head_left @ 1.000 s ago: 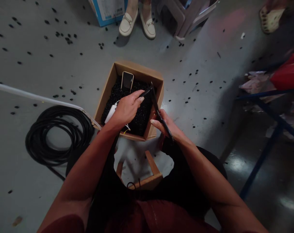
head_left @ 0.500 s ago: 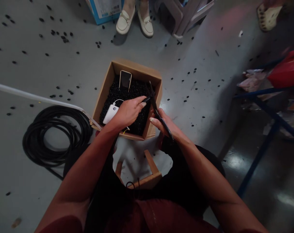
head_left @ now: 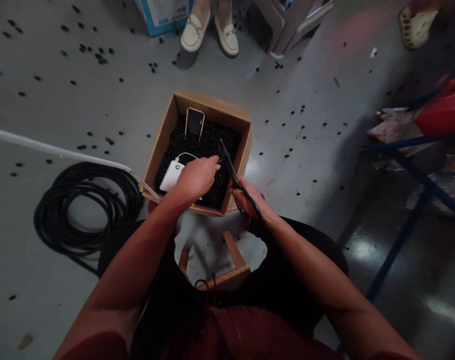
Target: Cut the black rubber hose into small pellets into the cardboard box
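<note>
My right hand (head_left: 249, 196) is wrapped round the handles of a pair of black scissors (head_left: 229, 162), whose blades point up and left over a cardboard box (head_left: 244, 150). My left hand (head_left: 198, 176) is closed in a pinch on a black ribbed strip (head_left: 221, 161). Only a short end of the strip shows, at the blades. Small black pieces (head_left: 212, 134) fill the bottom of the box. On them lie a phone (head_left: 195, 123) at the far side and a white power bank (head_left: 171, 176) with a cable, partly behind my left hand.
A coil of black tubing (head_left: 47, 215) lies on the floor at left, near a white pipe (head_left: 62, 150) reaching the box. A wooden stool (head_left: 227, 279) is under me. Another person's white shoes (head_left: 193, 34) and a plastic stool (head_left: 278, 30) stand beyond. A blue frame (head_left: 394, 250) is at right.
The scissor blades have come closer together and shifted slightly left. My right hand's fingers have closed on the handles. Less of the black strip shows beyond my left fingers, which moved slightly left.
</note>
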A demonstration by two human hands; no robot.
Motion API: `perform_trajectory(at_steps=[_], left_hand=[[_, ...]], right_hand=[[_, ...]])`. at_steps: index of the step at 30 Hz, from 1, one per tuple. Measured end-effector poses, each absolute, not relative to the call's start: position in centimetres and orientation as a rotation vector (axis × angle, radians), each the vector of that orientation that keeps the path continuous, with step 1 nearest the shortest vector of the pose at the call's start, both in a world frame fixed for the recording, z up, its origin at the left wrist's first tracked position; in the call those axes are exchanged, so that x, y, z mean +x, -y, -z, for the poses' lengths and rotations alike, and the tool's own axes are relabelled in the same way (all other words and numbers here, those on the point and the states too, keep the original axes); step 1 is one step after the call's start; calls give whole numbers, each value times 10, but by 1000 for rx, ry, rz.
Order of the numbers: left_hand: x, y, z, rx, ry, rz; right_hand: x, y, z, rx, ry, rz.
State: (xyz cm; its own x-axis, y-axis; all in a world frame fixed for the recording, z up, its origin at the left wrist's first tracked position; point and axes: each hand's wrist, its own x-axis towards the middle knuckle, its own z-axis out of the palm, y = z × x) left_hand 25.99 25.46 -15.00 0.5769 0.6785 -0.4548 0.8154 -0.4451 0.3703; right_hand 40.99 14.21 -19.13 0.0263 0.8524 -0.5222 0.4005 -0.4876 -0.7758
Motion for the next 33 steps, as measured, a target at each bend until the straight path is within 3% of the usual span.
perform_trajectory(at_steps=[10,33], left_hand=[[258,-254,146,2278,-1194,537],[259,-251,147,2257,-1190,594]], right_hand=[[407,-144,187,-1967,1314,-1470],[418,-146,199,-2198,1752,-1311]])
